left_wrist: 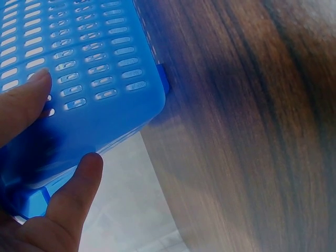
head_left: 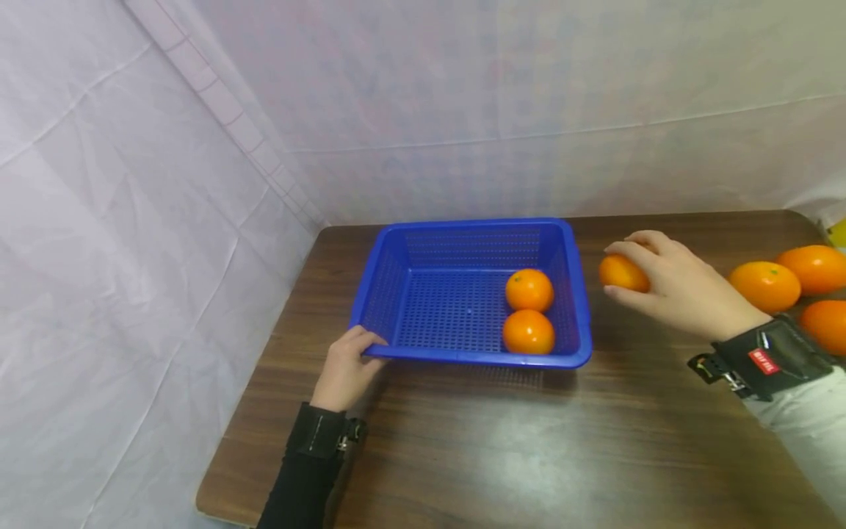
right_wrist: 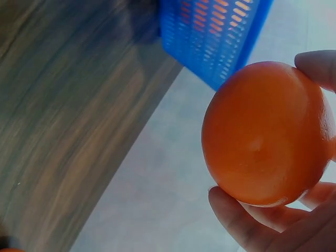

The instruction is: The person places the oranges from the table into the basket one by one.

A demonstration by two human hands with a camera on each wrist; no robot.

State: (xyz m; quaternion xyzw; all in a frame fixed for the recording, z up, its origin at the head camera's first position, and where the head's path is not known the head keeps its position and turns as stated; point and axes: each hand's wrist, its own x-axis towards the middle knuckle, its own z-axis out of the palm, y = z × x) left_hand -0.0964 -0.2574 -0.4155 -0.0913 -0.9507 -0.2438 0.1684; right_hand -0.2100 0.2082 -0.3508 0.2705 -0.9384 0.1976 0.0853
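Observation:
My right hand [head_left: 667,283] grips an orange [head_left: 621,272] just right of the blue plastic basket [head_left: 479,358]. In the right wrist view the same orange [right_wrist: 262,134] sits between thumb and fingers, with the basket's perforated side [right_wrist: 210,31] behind it. At the basket's near left corner my left hand [head_left: 349,367] pinches the rim. The left wrist view has the thumb and a finger [left_wrist: 86,178] against the basket's outside corner [left_wrist: 131,100]. Two oranges lie inside along the right wall, a far one [head_left: 529,290] and a near one [head_left: 529,332].
Several more oranges [head_left: 764,286] are grouped on the right side of the brown wooden table [head_left: 529,448]. White cloth [head_left: 449,110] hangs behind the table and along its left side. A yellow thing [head_left: 838,234] shows at the far right edge.

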